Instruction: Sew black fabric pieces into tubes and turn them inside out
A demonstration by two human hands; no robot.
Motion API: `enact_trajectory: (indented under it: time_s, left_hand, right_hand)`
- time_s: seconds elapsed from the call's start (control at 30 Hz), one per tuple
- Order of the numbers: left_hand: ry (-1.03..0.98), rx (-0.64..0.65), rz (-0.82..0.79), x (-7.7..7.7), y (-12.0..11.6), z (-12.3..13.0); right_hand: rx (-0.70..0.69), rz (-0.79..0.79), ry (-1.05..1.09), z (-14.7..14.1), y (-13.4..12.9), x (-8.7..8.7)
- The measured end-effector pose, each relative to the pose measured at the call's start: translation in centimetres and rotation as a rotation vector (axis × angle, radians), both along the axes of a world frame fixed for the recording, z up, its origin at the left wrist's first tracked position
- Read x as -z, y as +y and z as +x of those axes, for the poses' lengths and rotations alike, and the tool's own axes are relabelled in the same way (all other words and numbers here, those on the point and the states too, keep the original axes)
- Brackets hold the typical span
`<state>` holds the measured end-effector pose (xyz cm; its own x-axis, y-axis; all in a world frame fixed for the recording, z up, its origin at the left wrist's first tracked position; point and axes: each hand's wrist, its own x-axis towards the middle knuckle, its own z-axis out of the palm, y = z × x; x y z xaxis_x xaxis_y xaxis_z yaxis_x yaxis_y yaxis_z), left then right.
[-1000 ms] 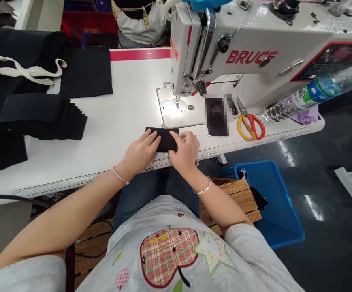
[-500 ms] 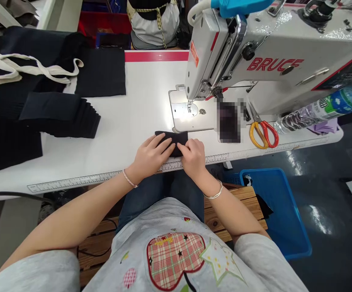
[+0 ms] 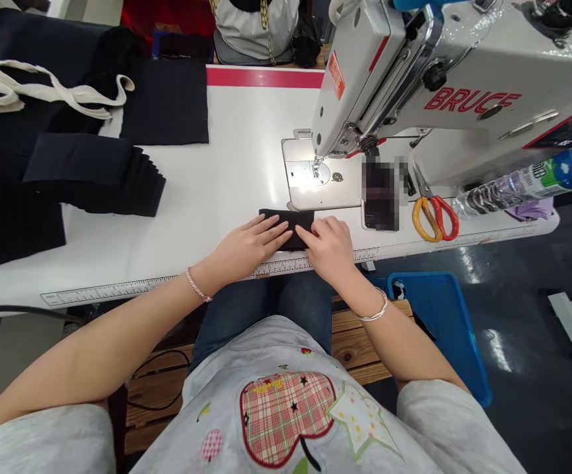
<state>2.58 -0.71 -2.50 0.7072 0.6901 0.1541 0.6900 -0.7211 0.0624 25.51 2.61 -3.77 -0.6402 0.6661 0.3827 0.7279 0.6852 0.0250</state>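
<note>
A small folded piece of black fabric (image 3: 298, 216) lies on the white sewing table close to its front edge, just in front of the machine's needle plate. My left hand (image 3: 243, 250) rests flat over its left part, fingers stretched out and slightly apart. On the right part lies my right hand (image 3: 334, 249), with the index finger extended onto the cloth and the other fingers loosely bent. Neither hand grips the fabric. A ruler strip (image 3: 286, 265) runs along the table edge beneath my wrists.
The sewing machine (image 3: 438, 79) stands at the right, its needle plate (image 3: 322, 178) lit. A phone (image 3: 380, 214), scissors (image 3: 434, 218) and a plastic bottle (image 3: 507, 189) lie beside it. Stacked black fabric pieces (image 3: 93, 174) sit on the left. A blue bin (image 3: 456, 349) stands below right.
The view has shifted a little. My right hand's index finger now reaches out straighter over the fabric, and the hand has spread slightly. My left hand still lies flat on the cloth.
</note>
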Motion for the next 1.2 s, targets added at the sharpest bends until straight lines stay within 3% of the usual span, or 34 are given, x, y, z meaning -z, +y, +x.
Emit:
enact_trajectory:
  time_s: [0.23,0.43,0.73,1.0,1.2]
  left_hand:
    - [0.038,-0.031,0.000,-1.0,-0.5,1.2]
    - [0.086,-0.020,0.019,-1.0,-1.2,1.0]
    - [0.083,-0.062,-0.006,-0.7,-2.3,0.6]
    - [-0.058,0.000,0.047,-0.2,-2.5,1.1]
    - [0.006,0.044,0.163,-0.9,-2.5,2.1]
  right_hand:
    - [-0.091,-0.107,-0.087,0.9,0.0,-1.4]
    - [-0.236,-0.049,-0.010,1.5,-0.1,-0.3]
    - [-0.279,-0.153,0.031,2.2,-0.1,0.2]
    - [-0.379,-0.091,0.142,3.1,-0.8,1.0]
    - [-0.425,-0.001,0.268,2.9,-1.2,1.7]
